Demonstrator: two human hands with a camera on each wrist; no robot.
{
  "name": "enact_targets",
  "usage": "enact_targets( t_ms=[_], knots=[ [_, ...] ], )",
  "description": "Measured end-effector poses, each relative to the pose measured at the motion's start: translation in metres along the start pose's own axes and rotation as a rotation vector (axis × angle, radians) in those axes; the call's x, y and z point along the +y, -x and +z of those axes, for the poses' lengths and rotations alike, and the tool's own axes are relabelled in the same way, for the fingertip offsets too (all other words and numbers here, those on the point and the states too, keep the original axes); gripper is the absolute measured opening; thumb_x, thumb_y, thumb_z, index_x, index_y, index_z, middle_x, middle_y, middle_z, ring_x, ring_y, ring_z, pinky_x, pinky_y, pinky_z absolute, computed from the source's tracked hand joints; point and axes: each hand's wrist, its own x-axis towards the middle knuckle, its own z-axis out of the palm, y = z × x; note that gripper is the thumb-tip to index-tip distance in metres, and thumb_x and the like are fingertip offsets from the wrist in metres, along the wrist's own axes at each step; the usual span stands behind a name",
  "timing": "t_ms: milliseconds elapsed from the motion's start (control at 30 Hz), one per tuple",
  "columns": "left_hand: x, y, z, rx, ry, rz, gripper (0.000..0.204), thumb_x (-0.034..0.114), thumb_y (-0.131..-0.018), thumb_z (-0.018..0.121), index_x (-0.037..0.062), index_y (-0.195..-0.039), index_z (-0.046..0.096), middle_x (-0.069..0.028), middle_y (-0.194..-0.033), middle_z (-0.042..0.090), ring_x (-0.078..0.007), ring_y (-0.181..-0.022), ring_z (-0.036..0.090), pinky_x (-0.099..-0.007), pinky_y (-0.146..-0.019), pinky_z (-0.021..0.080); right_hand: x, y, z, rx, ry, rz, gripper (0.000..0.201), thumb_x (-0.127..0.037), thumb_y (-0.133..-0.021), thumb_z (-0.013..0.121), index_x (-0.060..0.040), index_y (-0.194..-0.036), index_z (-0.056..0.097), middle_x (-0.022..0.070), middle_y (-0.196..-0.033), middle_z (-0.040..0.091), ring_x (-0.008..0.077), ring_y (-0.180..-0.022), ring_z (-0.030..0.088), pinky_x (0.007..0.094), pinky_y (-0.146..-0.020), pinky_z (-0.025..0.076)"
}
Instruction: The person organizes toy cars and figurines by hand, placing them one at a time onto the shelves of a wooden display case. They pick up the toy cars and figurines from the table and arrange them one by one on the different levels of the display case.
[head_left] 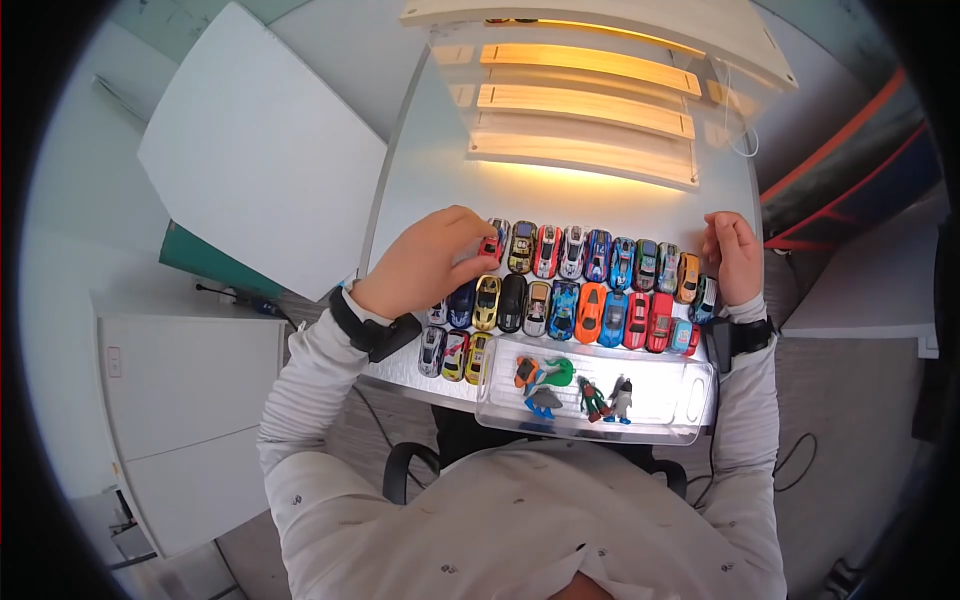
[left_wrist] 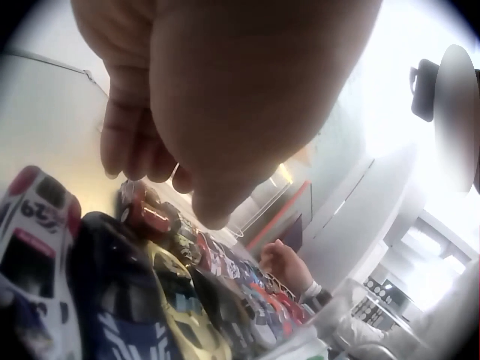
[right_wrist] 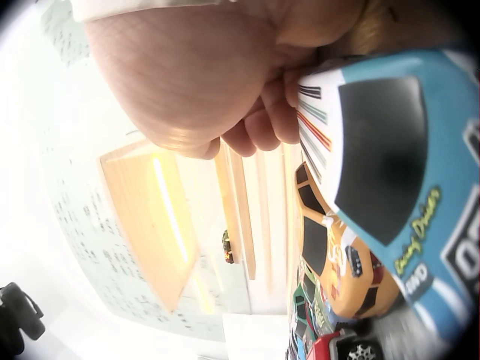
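My left hand (head_left: 425,258) is at the left end of the back row of toy cars, pinching a small red car (head_left: 489,246) between fingers and thumb. In the left wrist view the red car (left_wrist: 144,211) lies beneath the fingertips of the left hand (left_wrist: 225,97), its far side hidden. My right hand (head_left: 737,262) rests at the right end of the rows, fingers loosely curled and holding nothing, near an orange car (head_left: 688,277). The right wrist view has the right hand (right_wrist: 195,82) beside a blue and white car (right_wrist: 382,150).
Two long rows of cars and a short front row stand on the table (head_left: 415,195). A clear tray (head_left: 660,432) with several small figures sits at the near edge. Lit wooden shelves (head_left: 585,110) stand at the back, and a white cabinet (head_left: 200,420) is at left.
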Motion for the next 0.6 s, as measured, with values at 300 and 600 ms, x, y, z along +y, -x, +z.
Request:
enact_targets(
  t_ms=[300,600],
  knots=[
    [-0.011,-0.006,0.012,-0.094,0.266,-0.262,0.046,0.002,-0.09,0.073,0.0046,-0.133,0.058,-0.0075,-0.098,0.062,-0.0147,-0.081,0.062,-0.0298,-0.073,0.053,0.001,0.0,0.0,0.018,-0.028,0.017,0.027,-0.028,-0.108,0.055,-0.0035,-0.108,0.067,-0.0036,-0.082,0.058,0.0042,-0.071,0.051,0.0203,-0.063,0.04],
    [-0.009,-0.012,0.012,-0.116,0.311,-0.312,0.049,0.002,-0.088,0.074,0.0032,-0.134,0.057,-0.0071,-0.099,0.064,-0.0141,-0.083,0.063,-0.0294,-0.075,0.054,-0.003,0.001,0.002,0.006,-0.005,0.007,0.028,-0.029,-0.108,0.055,-0.0036,-0.107,0.067,-0.0033,-0.083,0.058,0.0041,-0.071,0.051,0.0202,-0.063,0.039]
  ],
)
